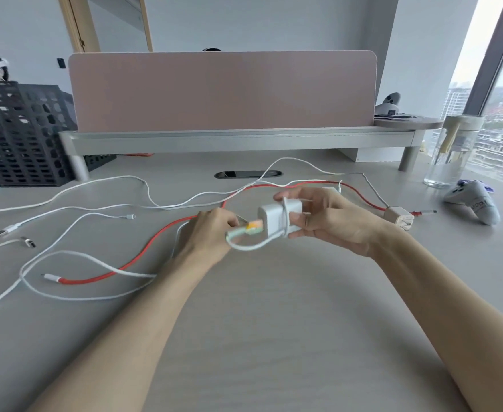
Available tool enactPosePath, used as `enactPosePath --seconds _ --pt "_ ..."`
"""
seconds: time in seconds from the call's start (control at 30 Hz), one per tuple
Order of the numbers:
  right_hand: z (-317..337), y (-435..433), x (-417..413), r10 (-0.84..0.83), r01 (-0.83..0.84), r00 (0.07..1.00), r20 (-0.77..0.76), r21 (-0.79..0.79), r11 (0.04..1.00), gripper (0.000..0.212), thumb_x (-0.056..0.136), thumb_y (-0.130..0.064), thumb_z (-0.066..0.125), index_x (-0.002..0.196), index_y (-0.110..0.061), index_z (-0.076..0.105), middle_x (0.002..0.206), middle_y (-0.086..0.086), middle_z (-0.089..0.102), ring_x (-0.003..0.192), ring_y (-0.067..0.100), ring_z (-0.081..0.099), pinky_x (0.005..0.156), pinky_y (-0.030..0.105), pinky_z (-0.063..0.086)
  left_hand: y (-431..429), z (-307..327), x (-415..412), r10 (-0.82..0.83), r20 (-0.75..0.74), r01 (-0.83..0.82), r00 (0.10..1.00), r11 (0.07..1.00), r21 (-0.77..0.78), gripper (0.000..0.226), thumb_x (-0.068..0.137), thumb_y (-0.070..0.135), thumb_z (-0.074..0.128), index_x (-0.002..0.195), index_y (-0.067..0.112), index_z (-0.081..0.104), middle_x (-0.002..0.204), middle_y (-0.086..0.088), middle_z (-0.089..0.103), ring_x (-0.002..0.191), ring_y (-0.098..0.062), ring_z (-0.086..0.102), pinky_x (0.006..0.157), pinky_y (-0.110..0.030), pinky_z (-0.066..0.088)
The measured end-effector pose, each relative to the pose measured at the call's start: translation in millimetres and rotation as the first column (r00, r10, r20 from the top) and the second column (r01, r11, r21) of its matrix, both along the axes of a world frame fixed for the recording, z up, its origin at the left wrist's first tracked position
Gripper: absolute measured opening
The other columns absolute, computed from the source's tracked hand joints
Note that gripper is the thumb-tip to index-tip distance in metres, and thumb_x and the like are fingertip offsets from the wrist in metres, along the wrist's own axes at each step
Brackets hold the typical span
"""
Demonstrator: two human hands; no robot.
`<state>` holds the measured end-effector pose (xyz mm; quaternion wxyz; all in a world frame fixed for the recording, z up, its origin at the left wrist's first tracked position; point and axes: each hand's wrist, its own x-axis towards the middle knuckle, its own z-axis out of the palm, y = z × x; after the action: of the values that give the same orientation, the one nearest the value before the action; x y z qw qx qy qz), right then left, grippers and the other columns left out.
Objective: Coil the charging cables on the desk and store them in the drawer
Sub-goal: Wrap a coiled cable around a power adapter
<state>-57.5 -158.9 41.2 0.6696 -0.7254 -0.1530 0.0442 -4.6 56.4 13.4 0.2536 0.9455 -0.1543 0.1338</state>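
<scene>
Gripping a white charger brick (277, 217) over the middle of the desk (274, 322), the right hand (327, 221) curls fingers and thumb round it, with a white cable (250, 246) looped across the brick. The left hand (211, 233) pinches that cable beside its orange plug (254, 225). Behind them a red cable (143, 254) and loose white cables (75, 257) sprawl over the desk, with a beige charger (397, 217) to the right and a pink divider (223, 90) at the back

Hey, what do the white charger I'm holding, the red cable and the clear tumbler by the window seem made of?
White charger: smooth matte plastic, likely; even, seamless faces.
Red cable: perhaps braided fabric sheath; dull, no shine, too blurred to confirm.
Clear tumbler: glass or clear plastic; see-through walls.
</scene>
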Motion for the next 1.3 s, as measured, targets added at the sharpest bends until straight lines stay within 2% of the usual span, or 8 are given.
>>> enactPosePath --seconds 0.07,0.2,0.3,0.43,0.7,0.9,1.13,1.3 --pt "-1 1 -2 0.049 -0.046 0.999 0.022 -0.142 0.989 0.031 0.09 0.006 0.061 0.116 -0.011 0.063 0.096 0.007 0.065 0.086 0.017 0.067 0.079 0.028 0.056 -1 6 -4 0.056 0.003 -0.056 0.998 0.998 -0.027 0.042 0.057 0.058 0.059 0.063 0.016 0.06 0.056 -0.001 0.056 0.064 -0.025 0.056 0.054 -0.029 0.039" --pt "2 4 -4 0.033 -0.003 0.996 0.087 -0.318 0.948 0.035 0.09 0.003 0.064 0.118 -0.019 0.067 0.108 0.016 0.065 0.092 0.016 0.065 0.081 0.028 0.056 -5 14 -7 0.077 0.08 -0.069 0.994 0.993 -0.098 0.044 0.064 0.055 0.072 0.058 0.015 0.056 0.052 -0.001 0.051 0.059 -0.025 0.048 0.055 -0.03 0.04" --pt "1 8 -4 0.001 0.05 0.991 0.134 -0.377 0.925 0.041 0.09 0.0 0.065 0.118 -0.03 0.067 0.112 0.014 0.068 0.094 0.023 0.064 0.09 0.035 0.057 -7 17 -10 0.073 0.117 -0.059 0.99 0.991 -0.121 0.043 0.065 0.053 0.075 0.057 0.016 0.055 0.05 0.002 0.049 0.056 -0.02 0.044 0.052 -0.028 0.035" --pt "-1 11 -1 -0.059 0.153 0.971 0.234 -0.41 0.899 0.044 0.09 -0.002 0.066 0.126 -0.028 0.062 0.11 0.013 0.068 0.09 0.022 0.065 0.085 0.033 0.059 -7 20 -12 0.091 0.138 -0.064 0.986 0.98 -0.187 0.044 0.065 0.055 0.074 0.057 0.016 0.056 0.049 0.003 0.047 0.054 -0.018 0.043 0.049 -0.028 0.03" --pt "-11 14 8 -0.183 0.418 0.889 0.42 -0.579 0.7 0.047 0.09 -0.017 0.067 0.134 -0.028 0.057 0.115 -0.001 0.063 0.109 0.017 0.06 0.097 0.038 0.05 -14 22 -17 0.019 0.168 0.012 0.986 0.983 -0.185 0.035 0.08 0.047 0.065 0.062 0.018 0.057 0.048 0.005 0.051 0.055 -0.015 0.049 0.051 -0.028 0.032" --pt "-13 11 12 -0.354 0.66 0.722 0.595 -0.436 0.612 0.039 0.086 -0.01 0.068 0.124 -0.02 0.061 0.106 -0.001 0.053 0.099 0.016 0.052 0.087 0.03 0.048 -26 14 -23 -0.192 0.103 0.214 0.976 0.931 -0.296 0.027 0.098 0.025 0.039 0.088 0.027 0.064 0.055 0.016 0.054 0.06 -0.007 0.048 0.059 -0.028 0.035" --pt "-11 7 11 -0.58 0.726 0.643 0.5 -0.155 0.671 0.025 0.088 -0.014 0.068 0.112 -0.017 0.063 0.104 -0.001 0.059 0.094 0.012 0.054 0.072 0.009 0.04 -42 0 -32 -0.534 -0.114 0.395 0.838 0.736 -0.549 0.027 0.105 0.022 0.031 0.103 0.019 0.058 0.061 0.002 0.043 0.049 -0.004 0.036 0.045 -0.014 0.028" --pt "-13 9 12 -0.646 0.654 0.712 0.275 0.075 0.752 0.024 0.088 -0.015 0.069 0.111 -0.013 0.064 0.099 0.0 0.067 0.093 0.019 0.064 0.085 0.03 0.053 -39 0 -28 -0.598 -0.172 0.398 0.783 0.693 -0.601 0.031 0.106 0.016 0.03 0.114 0.016 0.059 0.068 -0.002 0.046 0.047 -0.003 0.032 0.052 -0.021 0.027"
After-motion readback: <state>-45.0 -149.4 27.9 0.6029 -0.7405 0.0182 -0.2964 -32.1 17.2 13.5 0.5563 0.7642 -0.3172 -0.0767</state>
